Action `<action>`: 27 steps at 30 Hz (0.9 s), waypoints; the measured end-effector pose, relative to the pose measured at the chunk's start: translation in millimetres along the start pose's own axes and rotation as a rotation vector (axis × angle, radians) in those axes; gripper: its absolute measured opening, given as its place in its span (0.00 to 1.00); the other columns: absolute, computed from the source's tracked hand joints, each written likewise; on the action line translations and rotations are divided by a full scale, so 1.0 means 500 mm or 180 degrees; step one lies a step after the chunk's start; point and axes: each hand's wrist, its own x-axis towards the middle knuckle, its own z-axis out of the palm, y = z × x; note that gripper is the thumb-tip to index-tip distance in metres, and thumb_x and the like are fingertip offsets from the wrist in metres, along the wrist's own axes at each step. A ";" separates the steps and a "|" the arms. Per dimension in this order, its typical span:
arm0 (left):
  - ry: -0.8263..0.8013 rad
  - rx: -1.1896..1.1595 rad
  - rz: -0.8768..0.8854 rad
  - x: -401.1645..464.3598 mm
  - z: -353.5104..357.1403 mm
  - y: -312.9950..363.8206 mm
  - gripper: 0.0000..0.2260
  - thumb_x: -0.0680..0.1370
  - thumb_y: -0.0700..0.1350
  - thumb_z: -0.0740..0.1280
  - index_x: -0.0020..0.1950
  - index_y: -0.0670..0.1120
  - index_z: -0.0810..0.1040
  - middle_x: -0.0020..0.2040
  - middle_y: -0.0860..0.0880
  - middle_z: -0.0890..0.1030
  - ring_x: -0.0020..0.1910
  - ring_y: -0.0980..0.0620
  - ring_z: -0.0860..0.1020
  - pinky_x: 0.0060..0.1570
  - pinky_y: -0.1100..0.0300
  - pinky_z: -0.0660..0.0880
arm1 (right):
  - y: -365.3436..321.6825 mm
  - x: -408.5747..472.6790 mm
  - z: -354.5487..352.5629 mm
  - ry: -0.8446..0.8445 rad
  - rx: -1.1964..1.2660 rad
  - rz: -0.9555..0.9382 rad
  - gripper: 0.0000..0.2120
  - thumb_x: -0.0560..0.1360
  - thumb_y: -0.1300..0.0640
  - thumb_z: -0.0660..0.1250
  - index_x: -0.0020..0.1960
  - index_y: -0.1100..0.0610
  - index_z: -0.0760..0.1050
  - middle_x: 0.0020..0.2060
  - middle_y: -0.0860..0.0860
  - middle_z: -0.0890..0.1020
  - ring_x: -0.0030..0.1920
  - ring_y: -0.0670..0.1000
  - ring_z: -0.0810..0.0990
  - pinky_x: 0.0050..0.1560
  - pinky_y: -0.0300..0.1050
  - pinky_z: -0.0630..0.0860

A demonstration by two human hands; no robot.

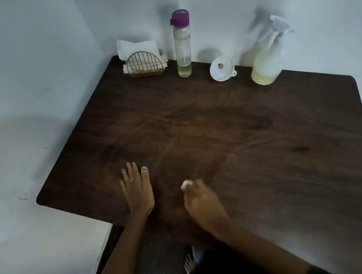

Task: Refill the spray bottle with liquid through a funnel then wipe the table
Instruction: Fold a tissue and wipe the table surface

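Tissue point(186, 184) is soft and light, so keep it bunched in your right grip point(201, 201) while your flat left grip point(137, 190) steadies on the counter point(243, 141).

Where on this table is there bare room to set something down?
The table is bare across its middle and right side, from the hands up to the back row. Crowded: the back edge, with napkin holder, tall bottle, funnel and spray bottle. Left hand and right hand occupy the near edge.
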 end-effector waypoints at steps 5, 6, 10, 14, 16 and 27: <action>-0.0129 -0.0181 0.0246 -0.074 -0.025 0.029 0.20 0.84 0.44 0.48 0.76 0.42 0.58 0.79 0.42 0.52 0.78 0.43 0.46 0.75 0.45 0.46 | -0.068 -0.102 0.030 -0.0376 -0.0437 -0.1194 0.02 0.67 0.63 0.69 0.38 0.59 0.81 0.35 0.52 0.80 0.35 0.51 0.78 0.32 0.39 0.76; -0.0186 -0.0395 0.0249 -0.090 -0.032 0.033 0.20 0.84 0.44 0.47 0.76 0.42 0.57 0.79 0.43 0.52 0.78 0.43 0.46 0.75 0.45 0.45 | -0.069 -0.097 0.026 -0.0451 -0.0476 -0.1114 0.02 0.67 0.64 0.71 0.39 0.60 0.81 0.36 0.54 0.81 0.38 0.53 0.79 0.33 0.40 0.77; -0.0431 -0.1087 0.0130 -0.126 -0.032 0.027 0.22 0.84 0.49 0.42 0.77 0.45 0.56 0.79 0.46 0.53 0.78 0.49 0.46 0.75 0.49 0.42 | -0.078 -0.072 -0.005 -0.0847 0.0128 -0.0397 0.11 0.75 0.66 0.61 0.53 0.61 0.80 0.51 0.56 0.81 0.54 0.54 0.76 0.53 0.44 0.73; -0.0671 -0.1663 0.0328 -0.174 -0.029 0.021 0.17 0.83 0.50 0.54 0.68 0.49 0.75 0.74 0.47 0.67 0.76 0.49 0.58 0.74 0.52 0.55 | -0.053 -0.078 -0.046 -0.0388 0.1803 0.0729 0.03 0.69 0.67 0.71 0.41 0.61 0.81 0.41 0.56 0.84 0.41 0.47 0.80 0.43 0.32 0.74; -0.0712 -0.1811 0.0644 -0.208 -0.035 0.028 0.12 0.81 0.47 0.61 0.60 0.49 0.81 0.62 0.49 0.80 0.65 0.51 0.74 0.63 0.58 0.69 | -0.033 -0.091 -0.070 -0.0293 0.2764 0.1200 0.06 0.68 0.69 0.73 0.39 0.60 0.79 0.37 0.56 0.82 0.38 0.49 0.80 0.42 0.39 0.78; -0.0738 -0.2633 0.0704 -0.254 -0.047 0.185 0.06 0.73 0.39 0.73 0.49 0.46 0.85 0.44 0.53 0.86 0.46 0.59 0.83 0.48 0.66 0.78 | 0.047 -0.096 -0.183 0.0076 0.4788 0.2137 0.09 0.71 0.73 0.66 0.47 0.63 0.76 0.38 0.56 0.81 0.41 0.52 0.81 0.46 0.44 0.79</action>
